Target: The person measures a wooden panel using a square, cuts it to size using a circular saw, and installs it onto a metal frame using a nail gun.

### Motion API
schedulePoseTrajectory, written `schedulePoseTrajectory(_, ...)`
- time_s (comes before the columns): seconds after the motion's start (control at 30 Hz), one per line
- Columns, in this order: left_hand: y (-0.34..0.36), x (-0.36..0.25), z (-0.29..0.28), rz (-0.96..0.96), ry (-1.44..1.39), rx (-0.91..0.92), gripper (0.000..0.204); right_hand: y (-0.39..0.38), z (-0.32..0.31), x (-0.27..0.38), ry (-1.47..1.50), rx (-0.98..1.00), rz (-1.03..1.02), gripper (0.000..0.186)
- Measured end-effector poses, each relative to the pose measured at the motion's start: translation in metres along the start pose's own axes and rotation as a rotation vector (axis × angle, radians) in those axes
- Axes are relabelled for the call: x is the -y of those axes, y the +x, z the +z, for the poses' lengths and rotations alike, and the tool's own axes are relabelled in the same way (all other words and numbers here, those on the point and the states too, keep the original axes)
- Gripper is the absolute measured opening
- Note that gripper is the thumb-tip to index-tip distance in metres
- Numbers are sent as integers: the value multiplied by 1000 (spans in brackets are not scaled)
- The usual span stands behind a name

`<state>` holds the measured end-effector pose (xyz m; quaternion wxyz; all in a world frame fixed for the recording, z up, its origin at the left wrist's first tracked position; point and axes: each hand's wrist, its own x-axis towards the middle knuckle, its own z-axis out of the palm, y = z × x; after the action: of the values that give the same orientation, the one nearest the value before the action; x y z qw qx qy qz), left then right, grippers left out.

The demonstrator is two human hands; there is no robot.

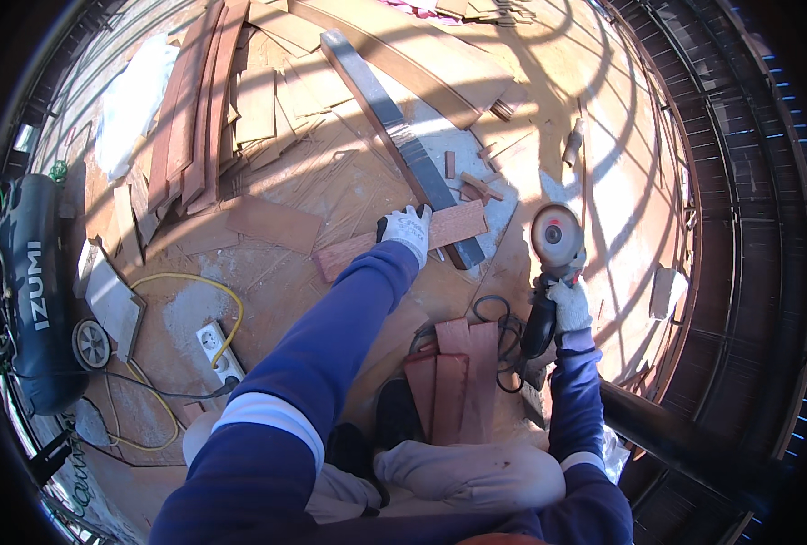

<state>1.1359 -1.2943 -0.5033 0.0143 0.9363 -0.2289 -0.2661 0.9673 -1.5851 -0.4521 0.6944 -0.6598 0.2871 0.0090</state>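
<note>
My left hand (406, 231), in a white glove, grips a reddish wooden board (458, 226) from above. That board lies crosswise over a long dark beam (394, 127), close to the beam's near end. Out to the right, my gloved right hand (569, 304) is closed around an angle grinder (539, 322) with a black body. The grinder's round disc (556, 234) points away from me and is apart from the board. Whether the disc is spinning cannot be made out.
Short reddish boards (465, 372) lie before my feet, beside a coiled black cable (505, 331). A white power strip (220, 352) with a yellow cord (237, 304) and a dark air compressor tank (42, 291) are at left. Long planks (190, 118) are stacked far left. A railing curves along the right.
</note>
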Motion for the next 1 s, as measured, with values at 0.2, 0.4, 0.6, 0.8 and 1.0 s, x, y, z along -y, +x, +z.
schedulePoseTrajectory(0.2,-34,-17,-13,62,-247,-330,104,-13,-8,-25,232,7,46,54)
schedulePoseTrajectory(0.4,-125,-144,20,381,-1156,371,102,-28,22,-19,541,35,114,45)
schedulePoseTrajectory(0.6,-116,-168,59,225,-1248,296,86,-27,22,-25,734,15,256,70)
schedulePoseTrajectory(0.8,-118,-167,47,183,-1164,222,75,-30,36,-19,814,-24,250,67)
schedulePoseTrajectory(1.0,-102,-177,38,57,-940,149,75,-19,36,-7,-92,-103,12,42)
